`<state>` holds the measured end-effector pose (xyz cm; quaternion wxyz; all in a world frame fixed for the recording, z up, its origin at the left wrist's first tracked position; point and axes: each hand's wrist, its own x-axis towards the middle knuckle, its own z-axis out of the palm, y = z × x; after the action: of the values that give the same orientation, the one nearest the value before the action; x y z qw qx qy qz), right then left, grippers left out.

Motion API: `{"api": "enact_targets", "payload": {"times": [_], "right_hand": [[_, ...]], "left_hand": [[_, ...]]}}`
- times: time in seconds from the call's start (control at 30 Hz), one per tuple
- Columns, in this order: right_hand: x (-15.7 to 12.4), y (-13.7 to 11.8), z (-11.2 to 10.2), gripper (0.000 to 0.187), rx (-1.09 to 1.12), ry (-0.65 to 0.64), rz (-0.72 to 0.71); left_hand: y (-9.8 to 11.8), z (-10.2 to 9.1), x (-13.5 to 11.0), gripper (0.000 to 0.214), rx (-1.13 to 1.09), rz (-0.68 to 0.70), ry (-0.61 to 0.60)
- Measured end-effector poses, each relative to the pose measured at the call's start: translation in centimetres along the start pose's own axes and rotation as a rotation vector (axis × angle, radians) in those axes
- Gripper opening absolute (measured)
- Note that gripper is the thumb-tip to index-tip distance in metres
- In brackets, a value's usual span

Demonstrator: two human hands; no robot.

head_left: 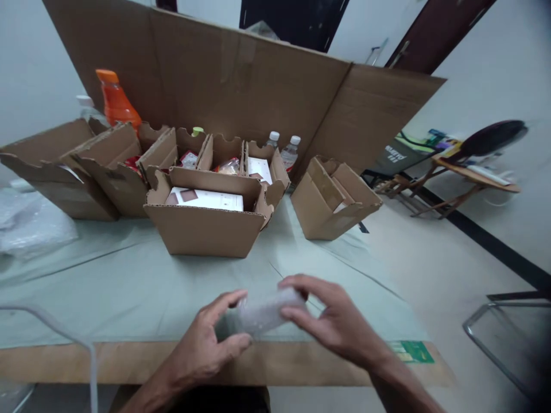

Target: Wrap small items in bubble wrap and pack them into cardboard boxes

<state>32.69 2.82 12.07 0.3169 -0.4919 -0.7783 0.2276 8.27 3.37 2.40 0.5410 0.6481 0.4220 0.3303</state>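
Observation:
Over the table's front edge, a small translucent whitish bundle is held level between my two hands. It looks like something rolled in clear plastic wrap, but motion blurs it and what lies inside cannot be made out. At its left end, the fingers and thumb of my left hand curve around it. My right hand pinches the right end between thumb and fingers. Beyond the hands stands an open cardboard box with a flat white box inside.
Several open cardboard bins line the back, holding packets, with bottles including an orange bottle behind. Another cardboard box stands right. Bubble wrap lies at left on the green cloth. A tall cardboard panel rises behind.

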Motion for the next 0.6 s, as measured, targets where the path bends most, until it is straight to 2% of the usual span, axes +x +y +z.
{"api": "enact_targets", "payload": {"times": [0.07, 0.13, 0.2, 0.27, 0.37, 0.47, 0.6], "right_hand": [[2.9, -1.8, -2.3, 0.023, -0.003, 0.181, -0.012], [6.7, -3.3, -4.3, 0.031, -0.022, 0.353, -0.056], [11.0, -4.2, -5.5, 0.033, -0.126, 0.424, -0.085], [15.2, -4.5, -5.7, 0.027, -0.327, 0.357, -0.036], [19.7, -4.4, -4.5, 0.017, -0.744, 0.088, 0.151], [21.4, -4.6, -2.3, 0.016, -1.075, -0.104, 0.226], [21.3, -4.7, 0.5, 0.022, -1.173, -0.193, 0.237]], "left_hand": [[-1.3, -1.4, 0.2, 0.059, -0.062, 0.002, 0.13], [-2.5, -2.2, 0.5, 0.052, -0.076, -0.024, 0.238], [-3.3, -2.1, 0.7, 0.042, -0.037, -0.038, 0.279], [-3.8, -1.7, 0.7, 0.033, 0.027, -0.002, 0.262], [-4.1, -1.3, 0.6, 0.028, 0.085, 0.105, 0.248], [-4.5, -1.3, 0.5, 0.025, 0.104, 0.179, 0.293], [-4.9, -1.5, 0.5, 0.024, 0.134, 0.23, 0.304]]}}
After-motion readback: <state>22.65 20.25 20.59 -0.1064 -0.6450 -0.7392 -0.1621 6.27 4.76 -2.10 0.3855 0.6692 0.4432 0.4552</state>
